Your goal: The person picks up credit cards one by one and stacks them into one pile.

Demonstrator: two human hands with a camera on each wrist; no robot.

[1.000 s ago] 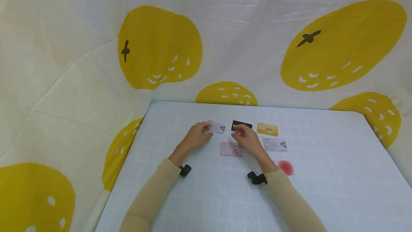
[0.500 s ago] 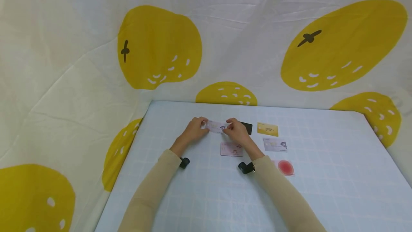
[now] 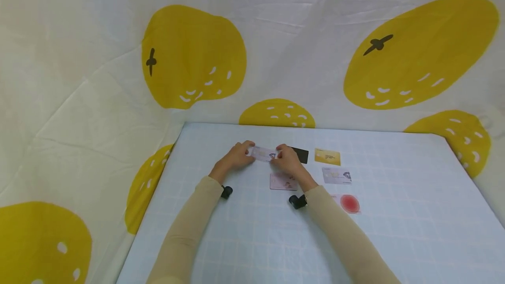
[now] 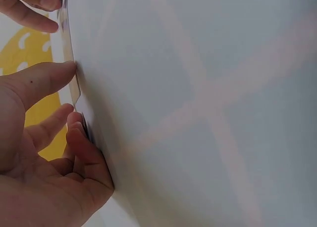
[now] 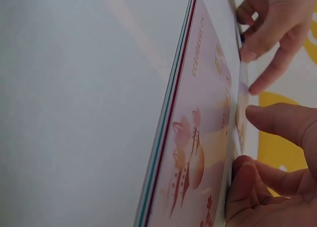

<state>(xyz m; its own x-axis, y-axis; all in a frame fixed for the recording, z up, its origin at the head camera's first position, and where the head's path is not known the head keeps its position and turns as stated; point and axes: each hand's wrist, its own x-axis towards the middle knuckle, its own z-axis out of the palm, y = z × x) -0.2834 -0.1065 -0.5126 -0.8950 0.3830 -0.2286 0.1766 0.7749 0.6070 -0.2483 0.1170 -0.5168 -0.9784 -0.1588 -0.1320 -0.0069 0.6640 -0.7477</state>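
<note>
A pale lilac card (image 3: 262, 154) lies between my two hands near the back of the table. My left hand (image 3: 238, 156) holds its left end, thumb at the near corner and forefinger at the far one. At its right end my right hand (image 3: 287, 161) grips it the same way. In the left wrist view the left thumb (image 4: 54, 81) meets the card's edge, with the other fingers curled close to the tabletop. A pink card stack (image 5: 198, 133) with layered edges stands close in the right wrist view, in front of the right hand.
A black card (image 3: 301, 155), partly behind the right hand, lies beside a gold card (image 3: 327, 157). A second lilac card (image 3: 336, 175) is nearer, and a card with a red disc (image 3: 350, 204) sits by the right sleeve. A lemon-print cloth (image 3: 296, 56) hangs behind the table.
My right hand has moved left from over the black card to the lilac card's right end. Both hands have closed in on that card, which has shifted slightly left.
</note>
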